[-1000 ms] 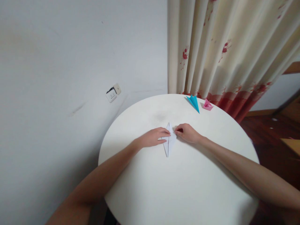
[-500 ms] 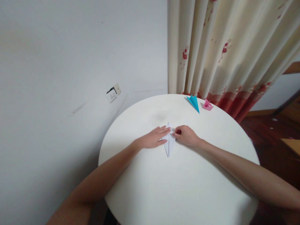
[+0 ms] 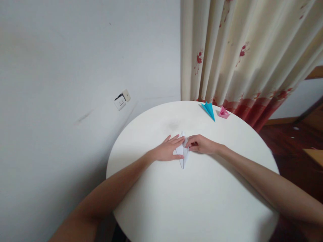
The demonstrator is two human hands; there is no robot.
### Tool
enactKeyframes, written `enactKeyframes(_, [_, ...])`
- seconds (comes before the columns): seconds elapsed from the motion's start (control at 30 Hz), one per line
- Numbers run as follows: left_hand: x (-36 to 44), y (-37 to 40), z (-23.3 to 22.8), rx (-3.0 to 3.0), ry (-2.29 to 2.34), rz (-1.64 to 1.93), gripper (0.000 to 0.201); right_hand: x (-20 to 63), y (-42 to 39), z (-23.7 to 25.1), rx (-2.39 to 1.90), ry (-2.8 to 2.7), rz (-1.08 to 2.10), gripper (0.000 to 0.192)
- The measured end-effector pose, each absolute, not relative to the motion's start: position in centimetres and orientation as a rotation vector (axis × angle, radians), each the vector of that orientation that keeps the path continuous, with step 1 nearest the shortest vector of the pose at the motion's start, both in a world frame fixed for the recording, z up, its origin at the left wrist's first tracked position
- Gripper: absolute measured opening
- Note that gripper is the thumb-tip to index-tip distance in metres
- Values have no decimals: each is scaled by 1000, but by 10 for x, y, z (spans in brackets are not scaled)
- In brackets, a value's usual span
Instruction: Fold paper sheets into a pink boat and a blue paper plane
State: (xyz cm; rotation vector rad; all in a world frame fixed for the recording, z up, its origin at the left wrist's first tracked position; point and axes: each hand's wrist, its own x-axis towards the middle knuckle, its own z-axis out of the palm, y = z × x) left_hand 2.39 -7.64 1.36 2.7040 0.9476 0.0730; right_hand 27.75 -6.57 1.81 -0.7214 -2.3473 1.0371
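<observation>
Both forearms reach forward, left hand (image 3: 168,150) flat with fingers spread, right hand (image 3: 202,144) curled, fingertips pinching.

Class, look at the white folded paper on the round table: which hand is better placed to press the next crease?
Probably the right hand: its fingertips pinch the white paper at its edge, while the left hand lies flat, holding it down.

The white folded paper (image 3: 183,155) lies flat on the round white table (image 3: 202,201), near the middle. It is long and thin with a sharp point toward the person. A crease runs down its middle, and both hands partly cover its top.
</observation>
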Motion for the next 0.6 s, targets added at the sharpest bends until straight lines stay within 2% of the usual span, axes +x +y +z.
enactKeyframes(0.2, [27,-78,13,2697,954,67,89,273,-64,17,-605,-2396,878,35])
enactKeyframes(0.33, [28,-79,12,2704,926,81,97,271,-65,15,-556,-2431,769,30])
enactKeyframes(0.6, [29,-80,14,2683,904,95,97,266,-64,5,-556,-2452,668,25])
